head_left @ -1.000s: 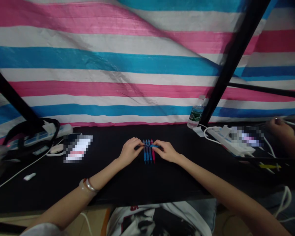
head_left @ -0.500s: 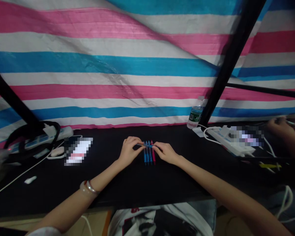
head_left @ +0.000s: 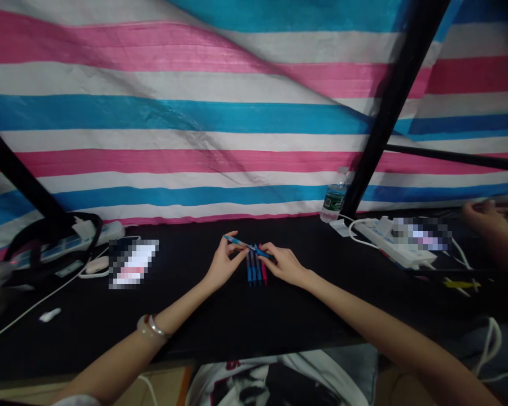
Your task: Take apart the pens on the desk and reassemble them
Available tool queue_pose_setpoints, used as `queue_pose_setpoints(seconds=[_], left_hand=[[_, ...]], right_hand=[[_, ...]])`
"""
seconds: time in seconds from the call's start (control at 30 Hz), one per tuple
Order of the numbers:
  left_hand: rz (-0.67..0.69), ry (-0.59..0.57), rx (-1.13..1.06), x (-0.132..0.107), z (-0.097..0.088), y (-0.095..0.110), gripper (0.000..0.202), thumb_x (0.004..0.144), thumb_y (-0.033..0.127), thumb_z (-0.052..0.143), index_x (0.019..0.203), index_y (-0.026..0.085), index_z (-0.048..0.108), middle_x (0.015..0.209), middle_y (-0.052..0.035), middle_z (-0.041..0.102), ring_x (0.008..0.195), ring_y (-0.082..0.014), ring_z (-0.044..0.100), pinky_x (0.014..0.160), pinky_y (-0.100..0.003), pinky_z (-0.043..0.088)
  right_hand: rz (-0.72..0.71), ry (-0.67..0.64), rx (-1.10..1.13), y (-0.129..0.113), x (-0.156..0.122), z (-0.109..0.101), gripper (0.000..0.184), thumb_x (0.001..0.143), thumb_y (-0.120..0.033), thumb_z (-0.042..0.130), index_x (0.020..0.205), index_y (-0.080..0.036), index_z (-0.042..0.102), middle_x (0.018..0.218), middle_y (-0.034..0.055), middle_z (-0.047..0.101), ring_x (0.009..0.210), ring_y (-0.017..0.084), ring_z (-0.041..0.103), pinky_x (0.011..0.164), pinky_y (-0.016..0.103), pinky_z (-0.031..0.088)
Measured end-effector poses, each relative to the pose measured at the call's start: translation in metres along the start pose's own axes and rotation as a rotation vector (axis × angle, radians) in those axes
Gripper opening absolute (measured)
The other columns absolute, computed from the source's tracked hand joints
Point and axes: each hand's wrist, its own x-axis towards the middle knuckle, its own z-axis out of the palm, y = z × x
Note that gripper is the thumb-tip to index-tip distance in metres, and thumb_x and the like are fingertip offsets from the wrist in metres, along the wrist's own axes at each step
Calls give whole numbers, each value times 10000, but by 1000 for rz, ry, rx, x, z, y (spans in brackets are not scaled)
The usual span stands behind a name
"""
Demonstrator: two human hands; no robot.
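Observation:
A blue pen [head_left: 242,245] is held in the air between both hands, tilted so its left end is higher. My left hand [head_left: 224,260] pinches its left part between thumb and fingers. On the right, my right hand [head_left: 284,263] grips the blue grip end with thumb and fingertips. Beneath it, blue pens [head_left: 254,275] lie side by side on the black table [head_left: 220,316], with a red pen [head_left: 265,275] at their right. The upper ends of these pens are partly hidden by the held pen and my fingers.
A blurred-out phone [head_left: 134,264], a white earbud [head_left: 49,315] and a power strip [head_left: 110,231] are at left. To the right stand a water bottle [head_left: 333,197] and another power strip [head_left: 400,242]. Another person's hand [head_left: 491,225] is at far right.
The held pen has gone from nearly level to tilted, its left end raised. My left fingers have loosened and spread along it. The row of pens has stayed in place.

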Motion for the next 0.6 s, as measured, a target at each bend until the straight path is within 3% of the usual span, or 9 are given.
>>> queue_pose_setpoints(seconds=[0.2, 0.33, 0.43, 0.53, 0.6], left_hand=[[-79, -37, -214, 1, 4, 8, 447, 802, 307, 552, 1174, 154, 355, 900, -80, 670, 883, -177, 625, 853, -362, 435], [-113, 78, -240, 5, 0, 4, 453, 796, 343, 546, 1164, 146, 369, 898, -91, 668, 776, -161, 633, 749, -319, 465], [-126, 146, -249, 8, -5, -1, 619, 784, 333, 556, 1282, 147, 240, 852, -73, 666, 709, -139, 621, 686, -285, 463], [-128, 134, -235, 8, -7, -3, 794, 771, 318, 565, 1368, 154, 66, 824, -59, 664, 670, -128, 608, 629, -257, 452], [-121, 108, -217, 8, -7, -3, 802, 768, 313, 560, 1379, 154, 65, 796, -51, 662, 656, -126, 598, 596, -243, 440]], right_hand=[[-10, -34, -57, 2, 0, 0, 203, 830, -368, 512, 960, -214, 530, 751, 9, 594, 623, 130, 544, 582, 218, 375], [-1, -38, -25, -1, 0, -2, 235, 838, -408, 493, 949, -210, 552, 691, 1, 581, 617, 127, 529, 591, 221, 373], [51, -3, 1, 0, 1, -1, 238, 857, -396, 462, 979, -214, 553, 698, -2, 597, 618, 122, 533, 591, 223, 372], [154, 29, -5, 6, 2, 0, 238, 858, -384, 450, 1013, -227, 541, 679, -19, 600, 581, 117, 530, 559, 225, 360], [232, 47, -8, 13, 3, 2, 229, 851, -376, 450, 1012, -237, 536, 667, -29, 595, 557, 116, 528, 529, 225, 345]])
